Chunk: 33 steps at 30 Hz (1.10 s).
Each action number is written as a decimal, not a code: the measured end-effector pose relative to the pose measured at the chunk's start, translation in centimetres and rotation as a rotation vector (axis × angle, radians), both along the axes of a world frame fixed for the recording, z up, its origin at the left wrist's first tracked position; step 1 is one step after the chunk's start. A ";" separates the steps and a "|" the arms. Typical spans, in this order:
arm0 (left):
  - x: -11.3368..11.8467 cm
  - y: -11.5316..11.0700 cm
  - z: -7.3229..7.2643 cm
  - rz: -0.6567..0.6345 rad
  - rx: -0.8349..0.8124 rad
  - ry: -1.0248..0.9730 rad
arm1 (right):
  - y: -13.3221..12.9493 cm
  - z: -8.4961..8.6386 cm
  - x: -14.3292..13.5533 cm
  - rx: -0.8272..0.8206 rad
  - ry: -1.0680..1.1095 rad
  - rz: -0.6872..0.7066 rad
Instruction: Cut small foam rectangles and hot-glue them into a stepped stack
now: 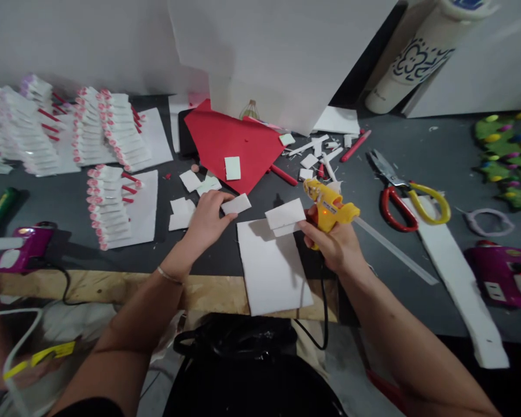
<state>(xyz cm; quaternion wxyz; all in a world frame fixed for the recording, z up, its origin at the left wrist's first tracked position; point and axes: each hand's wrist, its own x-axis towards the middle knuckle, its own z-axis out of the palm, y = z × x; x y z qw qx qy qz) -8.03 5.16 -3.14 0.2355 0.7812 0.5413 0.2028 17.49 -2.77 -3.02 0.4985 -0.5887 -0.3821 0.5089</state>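
Between thumb and fingers of my left hand [206, 217] is a small white foam board piece [238, 204]. My right hand [339, 246] is wrapped round a yellow hot glue gun [330, 213], its orange light lit and a long clear glue stick [395, 249] sticking out the back. The same hand's thumb also pinches a folded or doubled white piece [285, 215]; I cannot tell which. Below that piece, a white rectangular board [272, 275] overhangs the table's front edge. Small white pieces [182, 215] lie beside my left hand.
Red paper [230, 136] and white scraps [316, 152] lie behind my hands. Red-and-yellow-handled scissors [399, 191] and a long white strip [460, 278] are at right. Rows of white pieces with pink ends [108, 202] stand left. A bottle [421, 58] leans at the back.
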 end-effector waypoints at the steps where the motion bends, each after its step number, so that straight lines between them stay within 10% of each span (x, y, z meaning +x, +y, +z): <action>1: -0.1 0.0 0.1 0.025 -0.032 -0.038 | 0.0 0.0 -0.1 0.004 0.005 0.007; 12: 1.6 -1.4 2.9 0.134 -0.471 -0.702 | 0.0 0.3 0.1 -0.008 -0.062 0.096; 33: 4.4 -2.3 3.3 0.076 -0.557 -0.634 | 0.0 0.0 0.1 0.052 -0.065 0.188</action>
